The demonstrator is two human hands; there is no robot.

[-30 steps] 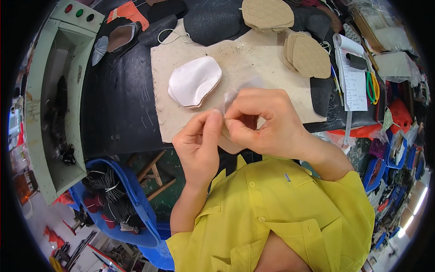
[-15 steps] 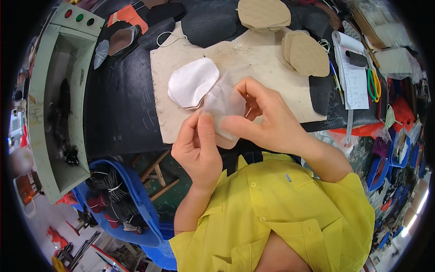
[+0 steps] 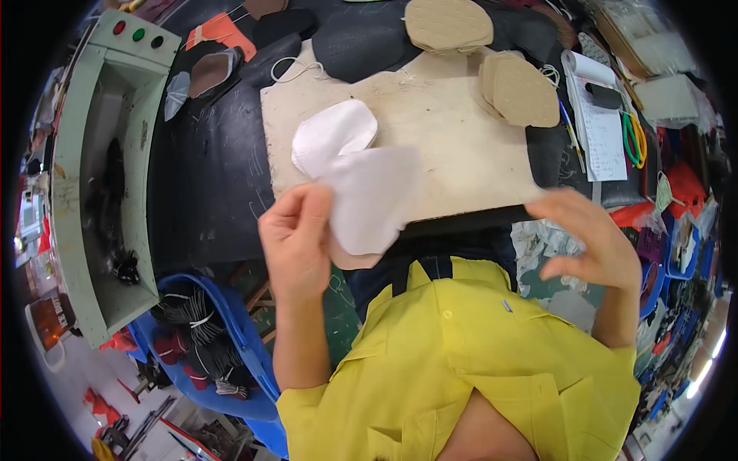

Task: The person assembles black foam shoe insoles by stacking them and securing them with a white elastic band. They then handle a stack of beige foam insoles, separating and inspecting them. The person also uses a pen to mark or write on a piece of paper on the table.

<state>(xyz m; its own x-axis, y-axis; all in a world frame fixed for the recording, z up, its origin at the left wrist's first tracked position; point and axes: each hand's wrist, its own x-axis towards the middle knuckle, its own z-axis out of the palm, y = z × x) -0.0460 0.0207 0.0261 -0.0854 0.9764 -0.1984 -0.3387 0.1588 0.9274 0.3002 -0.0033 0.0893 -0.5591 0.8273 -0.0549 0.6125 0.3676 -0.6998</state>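
Observation:
My left hand (image 3: pixel 296 238) pinches the left edge of a white rounded pad (image 3: pixel 373 201), whose beige underside shows along its lower edge. The held pad is blurred and overlaps a small pile of similar white pads (image 3: pixel 332 131) lying on a beige board (image 3: pixel 453 138). Off to the right, past the front edge of the table, my right hand (image 3: pixel 586 238) is open, thumb and fingers apart, with nothing visible in it.
Stacks of tan rounded pads (image 3: pixel 525 88) lie at the board's right. Beyond them are a notepad (image 3: pixel 603 127) and a pen (image 3: pixel 571 131). A green metal housing (image 3: pixel 73 192) stands at left, above a blue basket (image 3: pixel 261 376) of cord bundles. White scraps (image 3: pixel 553 244) litter the floor.
My hands have parted: the right one let go and swung right, beyond the table edge. The crumpled translucent film on the pad is no longer seen there. My left hand keeps the pad.

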